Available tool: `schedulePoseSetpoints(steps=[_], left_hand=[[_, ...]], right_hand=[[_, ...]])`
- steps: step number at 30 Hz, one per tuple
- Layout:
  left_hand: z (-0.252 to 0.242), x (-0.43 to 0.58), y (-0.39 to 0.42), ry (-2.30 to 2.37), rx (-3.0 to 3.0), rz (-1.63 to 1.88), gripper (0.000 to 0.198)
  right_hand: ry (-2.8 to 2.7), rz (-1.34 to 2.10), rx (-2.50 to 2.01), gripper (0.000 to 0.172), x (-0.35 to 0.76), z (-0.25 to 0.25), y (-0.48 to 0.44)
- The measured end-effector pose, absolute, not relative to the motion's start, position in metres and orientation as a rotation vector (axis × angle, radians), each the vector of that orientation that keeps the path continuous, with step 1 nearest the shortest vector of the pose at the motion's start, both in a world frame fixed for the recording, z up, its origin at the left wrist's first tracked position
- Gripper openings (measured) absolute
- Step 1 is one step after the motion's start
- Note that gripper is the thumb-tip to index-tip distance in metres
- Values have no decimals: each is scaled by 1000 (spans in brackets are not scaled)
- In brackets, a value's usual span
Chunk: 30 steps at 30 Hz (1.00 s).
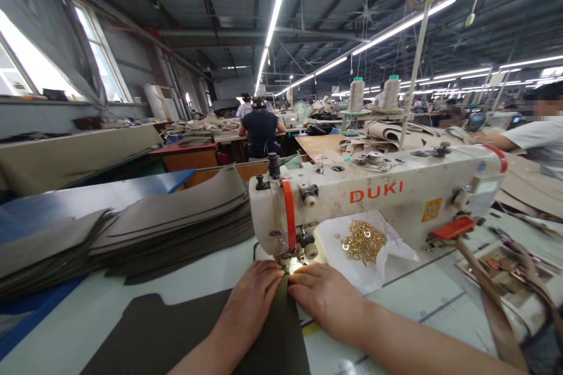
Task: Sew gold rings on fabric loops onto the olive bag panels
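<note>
While hands [255, 293] [328, 299] touch panel [169, 328], bare tabletop [90, 316] borders left edge.

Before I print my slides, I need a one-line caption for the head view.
Left hand and right hand touch a dark panel at a white sewing machine marked DUKI.

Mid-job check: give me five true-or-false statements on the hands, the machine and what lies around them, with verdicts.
1. The left hand and right hand both touch the dark sheet. True.
2. The sewing machine bears the word DUKI in red-orange letters. True.
3. The gold-coloured pieces lie left of the left hand. False: they lie on a white sheet, right of the needle end.
4. Two thread cones with green tops stand beyond the machine. True.
5. The stack of grey sheets is right of the machine. False: it is on the left.
</note>
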<state>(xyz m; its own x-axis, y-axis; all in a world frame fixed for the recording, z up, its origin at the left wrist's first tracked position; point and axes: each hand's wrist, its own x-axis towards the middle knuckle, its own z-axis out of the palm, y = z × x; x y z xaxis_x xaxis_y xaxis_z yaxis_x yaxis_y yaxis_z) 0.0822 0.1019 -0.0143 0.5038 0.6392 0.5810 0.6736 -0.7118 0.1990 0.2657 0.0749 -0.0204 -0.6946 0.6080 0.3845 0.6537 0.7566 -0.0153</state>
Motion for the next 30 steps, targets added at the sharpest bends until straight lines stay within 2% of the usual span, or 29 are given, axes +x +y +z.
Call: schedulePoseSetpoints(steps=[14,24,30], left_hand=[[-33,65,94,-1028,-2638,-634,33],[-28,65,100,-828,-2624,-659,39],[-28,63,106,-890,-2663,-719,38]], right_hand=[[-2668,-157,-821,14,267,-18,74],[-2695,-224,-845,16,264,-15,75],[-2713,-273,-855,14,263,-18,80]])
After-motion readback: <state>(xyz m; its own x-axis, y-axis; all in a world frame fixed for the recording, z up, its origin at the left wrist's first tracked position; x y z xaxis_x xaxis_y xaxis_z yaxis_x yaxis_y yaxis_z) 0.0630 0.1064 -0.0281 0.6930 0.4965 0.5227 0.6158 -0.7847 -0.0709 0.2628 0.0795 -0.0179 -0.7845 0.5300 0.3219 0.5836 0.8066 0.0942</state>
